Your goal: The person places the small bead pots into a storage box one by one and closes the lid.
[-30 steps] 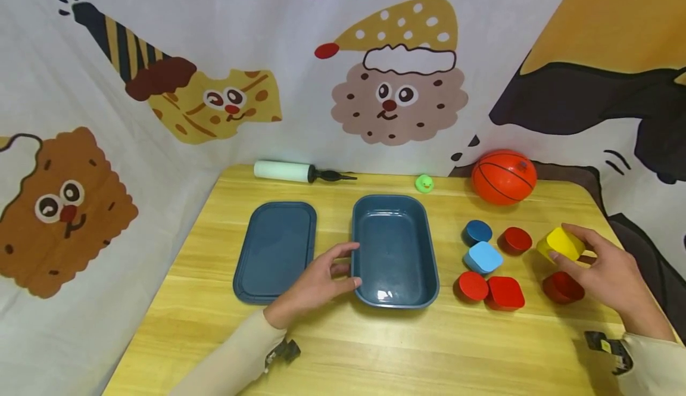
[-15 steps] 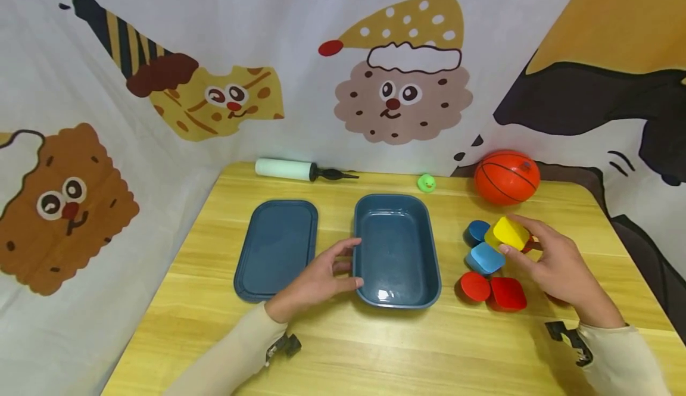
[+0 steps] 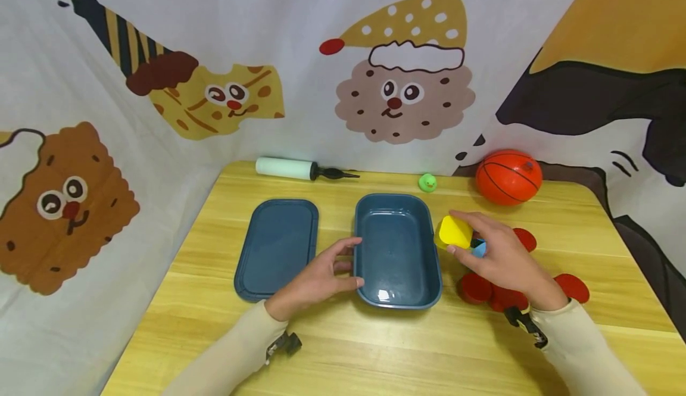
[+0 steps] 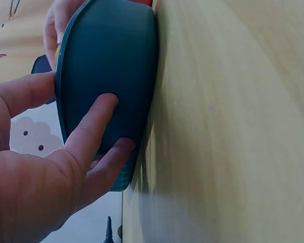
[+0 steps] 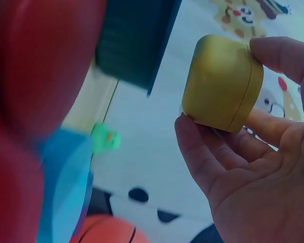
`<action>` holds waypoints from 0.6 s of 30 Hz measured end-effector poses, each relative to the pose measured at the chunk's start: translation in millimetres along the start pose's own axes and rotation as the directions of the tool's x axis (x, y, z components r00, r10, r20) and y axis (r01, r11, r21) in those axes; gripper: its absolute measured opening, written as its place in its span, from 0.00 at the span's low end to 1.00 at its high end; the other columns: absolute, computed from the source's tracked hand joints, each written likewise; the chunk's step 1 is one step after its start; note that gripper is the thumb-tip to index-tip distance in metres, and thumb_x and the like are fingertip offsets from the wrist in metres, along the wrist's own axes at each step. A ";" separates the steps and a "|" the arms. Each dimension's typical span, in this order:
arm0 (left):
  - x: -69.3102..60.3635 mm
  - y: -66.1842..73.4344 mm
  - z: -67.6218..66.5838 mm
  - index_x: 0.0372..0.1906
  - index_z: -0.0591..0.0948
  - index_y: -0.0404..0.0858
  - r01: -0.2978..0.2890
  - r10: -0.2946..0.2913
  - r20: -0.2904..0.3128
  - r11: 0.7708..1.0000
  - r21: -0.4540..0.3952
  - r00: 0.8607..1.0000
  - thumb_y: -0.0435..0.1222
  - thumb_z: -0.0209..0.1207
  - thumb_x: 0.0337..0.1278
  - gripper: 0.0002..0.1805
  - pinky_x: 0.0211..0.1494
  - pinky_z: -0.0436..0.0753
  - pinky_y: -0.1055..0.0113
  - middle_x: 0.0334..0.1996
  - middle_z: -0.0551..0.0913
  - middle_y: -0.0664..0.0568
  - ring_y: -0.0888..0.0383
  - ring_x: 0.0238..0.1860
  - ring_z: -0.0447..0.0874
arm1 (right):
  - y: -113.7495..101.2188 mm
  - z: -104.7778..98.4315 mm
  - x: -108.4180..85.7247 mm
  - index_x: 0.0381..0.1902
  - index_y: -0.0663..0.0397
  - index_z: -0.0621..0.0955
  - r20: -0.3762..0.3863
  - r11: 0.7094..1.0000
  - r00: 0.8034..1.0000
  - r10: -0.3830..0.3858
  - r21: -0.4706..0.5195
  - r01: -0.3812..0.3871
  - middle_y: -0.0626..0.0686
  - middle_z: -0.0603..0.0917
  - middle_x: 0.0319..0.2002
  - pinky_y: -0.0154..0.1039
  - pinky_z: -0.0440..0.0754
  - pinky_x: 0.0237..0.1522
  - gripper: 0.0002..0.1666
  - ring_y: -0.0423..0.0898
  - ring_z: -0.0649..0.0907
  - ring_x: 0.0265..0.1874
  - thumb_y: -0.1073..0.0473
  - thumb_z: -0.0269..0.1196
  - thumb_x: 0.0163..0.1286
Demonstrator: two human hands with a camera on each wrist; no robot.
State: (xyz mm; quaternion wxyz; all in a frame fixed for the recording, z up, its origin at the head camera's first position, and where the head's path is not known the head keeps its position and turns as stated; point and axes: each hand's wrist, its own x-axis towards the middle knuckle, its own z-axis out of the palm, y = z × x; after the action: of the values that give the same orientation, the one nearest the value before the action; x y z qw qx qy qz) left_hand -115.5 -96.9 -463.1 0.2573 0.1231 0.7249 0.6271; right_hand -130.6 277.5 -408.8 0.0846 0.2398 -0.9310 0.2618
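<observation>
In the head view my right hand (image 3: 501,256) grips a small yellow rounded-square box (image 3: 454,232) beside the right rim of a dark blue rectangular tub (image 3: 435,265). The right wrist view shows the yellow box (image 5: 220,83) pinched between thumb and fingertips, a seam line running near one end. My left hand (image 3: 321,277) rests against the tub's left side. From the left wrist, extended fingers (image 4: 93,126) touch the tub's outer wall (image 4: 111,55). Under the right hand, a light blue piece (image 3: 479,249) and several red pieces (image 3: 475,289) are partly hidden.
Left of the tub lies a flat dark blue lid (image 3: 277,247). Along the back edge are a pale green hand pump (image 3: 286,168), a green toy duck (image 3: 427,183) and an orange toy basketball (image 3: 509,177). A printed cloth (image 3: 300,39) hangs behind the wooden table (image 3: 375,354).
My right hand has carried the yellow box leftward from the table's right side, over the coloured pieces, to the tub's right rim. The left hand stays at the tub.
</observation>
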 end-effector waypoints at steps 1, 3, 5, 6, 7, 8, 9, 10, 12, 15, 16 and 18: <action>-0.2 0.2 -0.1 0.84 0.61 0.44 0.002 -0.002 0.001 1.000 -0.004 1.000 0.31 0.72 0.64 0.47 0.62 0.87 0.59 0.73 0.70 0.37 0.40 0.71 0.77 | -2.9 2.6 2.5 0.73 0.55 0.76 0.010 1.000 1.000 -0.004 0.014 0.003 0.57 0.84 0.65 0.58 0.87 0.53 0.41 0.55 0.85 0.55 0.54 0.77 0.65; -0.4 -0.1 -0.3 0.84 0.61 0.44 0.002 -0.002 0.005 1.000 -0.010 1.000 0.31 0.71 0.64 0.47 0.62 0.87 0.59 0.73 0.70 0.37 0.40 0.71 0.77 | -8.4 8.1 6.8 0.73 0.54 0.76 0.035 0.999 0.999 -0.002 0.035 0.001 0.55 0.84 0.65 0.59 0.87 0.54 0.40 0.54 0.85 0.56 0.54 0.76 0.66; -0.4 0.1 -0.2 0.84 0.60 0.44 -0.001 0.002 0.010 1.000 -0.015 1.000 0.30 0.71 0.64 0.47 0.62 0.87 0.59 0.73 0.70 0.36 0.39 0.71 0.76 | -12.9 12.8 10.3 0.74 0.54 0.76 0.059 0.999 0.998 -0.009 0.048 0.006 0.54 0.84 0.64 0.59 0.88 0.53 0.40 0.53 0.84 0.55 0.54 0.76 0.67; -0.5 0.2 -0.2 0.84 0.60 0.44 -0.004 0.004 0.013 1.000 -0.015 1.000 0.30 0.70 0.65 0.47 0.62 0.87 0.58 0.73 0.70 0.36 0.39 0.71 0.76 | -15.1 15.2 11.7 0.74 0.53 0.76 0.069 0.999 0.998 -0.013 0.053 0.010 0.53 0.84 0.63 0.58 0.88 0.52 0.39 0.52 0.84 0.54 0.53 0.75 0.67; -0.6 0.3 -0.2 0.84 0.60 0.44 -0.006 0.007 0.015 1.000 -0.014 1.000 0.30 0.70 0.65 0.47 0.63 0.87 0.58 0.73 0.70 0.36 0.39 0.71 0.76 | -17.0 17.7 13.1 0.74 0.53 0.76 0.075 0.998 0.997 -0.020 0.053 0.016 0.53 0.84 0.63 0.57 0.87 0.52 0.39 0.51 0.84 0.54 0.53 0.75 0.68; -0.6 0.4 -0.1 0.84 0.60 0.44 -0.010 0.010 0.016 1.000 -0.014 1.000 0.30 0.70 0.65 0.46 0.63 0.87 0.58 0.73 0.69 0.36 0.39 0.72 0.76 | -18.6 20.4 14.4 0.74 0.52 0.76 0.083 0.998 0.996 -0.029 0.056 0.024 0.53 0.84 0.63 0.57 0.87 0.52 0.39 0.51 0.84 0.54 0.52 0.75 0.68; -0.4 0.4 -0.1 0.84 0.60 0.44 -0.013 0.013 0.017 1.000 -0.014 1.000 0.29 0.69 0.65 0.46 0.63 0.87 0.59 0.73 0.69 0.36 0.38 0.72 0.76 | -20.3 23.0 15.8 0.74 0.52 0.75 0.089 0.997 0.995 -0.042 0.062 0.036 0.53 0.85 0.63 0.57 0.87 0.53 0.39 0.51 0.85 0.54 0.52 0.75 0.68; -0.5 0.8 -0.1 0.84 0.60 0.43 -0.016 0.016 0.018 1.000 -0.013 1.000 0.29 0.68 0.66 0.46 0.63 0.86 0.59 0.73 0.69 0.36 0.38 0.72 0.76 | -22.1 25.6 17.1 0.74 0.52 0.75 0.095 0.996 0.994 -0.052 0.071 0.045 0.53 0.84 0.64 0.57 0.87 0.54 0.39 0.51 0.85 0.55 0.51 0.75 0.68; 0.0 0.6 0.1 0.84 0.60 0.42 -0.023 0.023 0.018 1.000 -0.019 1.000 0.28 0.66 0.67 0.44 0.62 0.87 0.59 0.73 0.69 0.34 0.37 0.72 0.76 | -26.1 31.0 19.8 0.74 0.50 0.76 0.105 0.994 0.992 -0.074 0.085 0.065 0.53 0.84 0.65 0.58 0.87 0.56 0.39 0.52 0.85 0.57 0.50 0.75 0.69; 0.8 0.3 0.6 0.83 0.60 0.41 -0.024 0.025 0.020 0.998 -0.049 0.999 0.26 0.63 0.69 0.42 0.60 0.88 0.58 0.73 0.68 0.32 0.35 0.71 0.76 | -33.2 39.0 23.5 0.74 0.49 0.76 0.131 0.991 0.986 -0.102 0.096 0.090 0.53 0.83 0.66 0.58 0.86 0.60 0.39 0.52 0.85 0.59 0.48 0.75 0.68; 1.0 0.2 0.9 0.83 0.60 0.41 -0.022 0.023 0.020 0.998 -0.060 1.000 0.26 0.62 0.70 0.41 0.59 0.89 0.58 0.72 0.68 0.32 0.35 0.71 0.76 | -35.9 41.5 24.3 0.74 0.48 0.76 0.145 0.991 0.984 -0.107 0.097 0.093 0.53 0.83 0.66 0.58 0.86 0.61 0.40 0.52 0.85 0.59 0.47 0.75 0.68; 1.4 0.2 1.2 0.83 0.60 0.40 -0.017 0.020 0.025 0.996 -0.090 0.999 0.25 0.60 0.71 0.40 0.59 0.90 0.57 0.73 0.67 0.31 0.35 0.71 0.76 | -41.1 46.7 26.0 0.75 0.47 0.75 0.171 0.990 0.978 -0.118 0.097 0.103 0.52 0.83 0.66 0.57 0.86 0.62 0.41 0.51 0.85 0.60 0.46 0.75 0.68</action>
State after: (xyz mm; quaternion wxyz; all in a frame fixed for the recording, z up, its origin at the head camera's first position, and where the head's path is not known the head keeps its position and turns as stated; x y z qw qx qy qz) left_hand -116.1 -95.2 -463.3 0.2662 0.1263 0.6915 0.6596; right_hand -134.6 211.7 -422.8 0.0055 0.3171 -0.9076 0.2750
